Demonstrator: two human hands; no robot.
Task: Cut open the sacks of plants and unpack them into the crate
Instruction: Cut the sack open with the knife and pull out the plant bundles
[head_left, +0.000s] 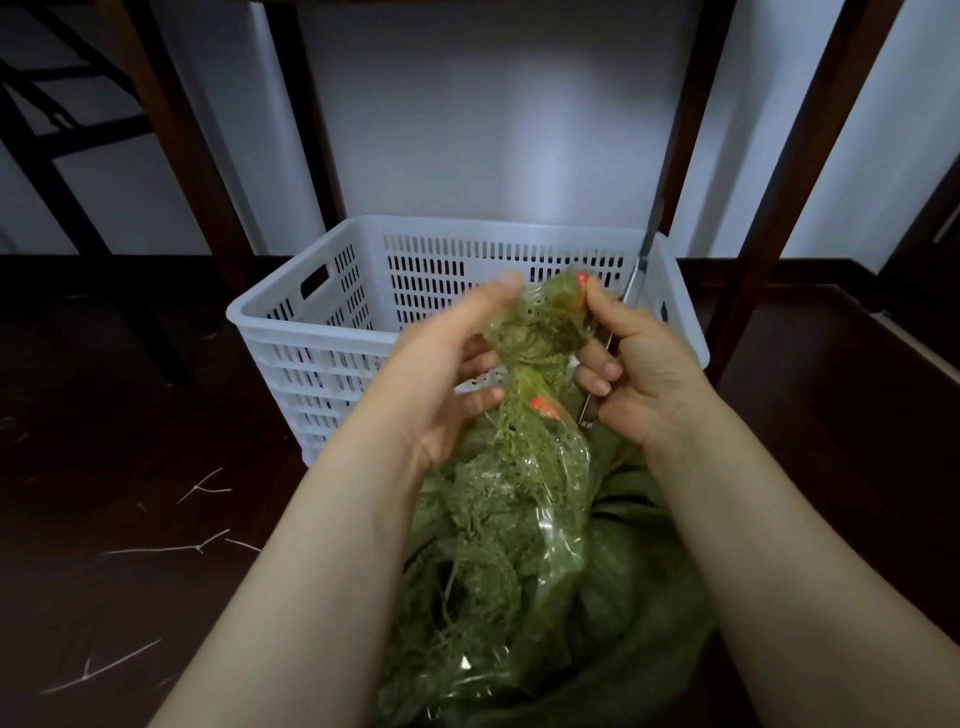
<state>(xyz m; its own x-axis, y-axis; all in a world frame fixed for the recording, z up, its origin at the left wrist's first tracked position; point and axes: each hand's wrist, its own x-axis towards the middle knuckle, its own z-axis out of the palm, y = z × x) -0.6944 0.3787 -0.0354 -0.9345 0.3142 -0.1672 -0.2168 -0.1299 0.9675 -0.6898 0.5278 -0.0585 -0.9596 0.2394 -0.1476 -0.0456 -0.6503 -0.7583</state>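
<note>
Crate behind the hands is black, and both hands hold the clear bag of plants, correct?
Not black: the head view shows a white crate. The left hand and right hand do hold the clear bag of plants.

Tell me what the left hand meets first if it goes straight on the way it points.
The bag of plants, which the left hand grips, lies right in that line. Beyond it probably comes the far wall of the white crate, though depth is unclear.

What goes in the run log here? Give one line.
left hand grips plant bag | right hand pinches its top, holds metal tool | bag over green sack, before white crate
</note>
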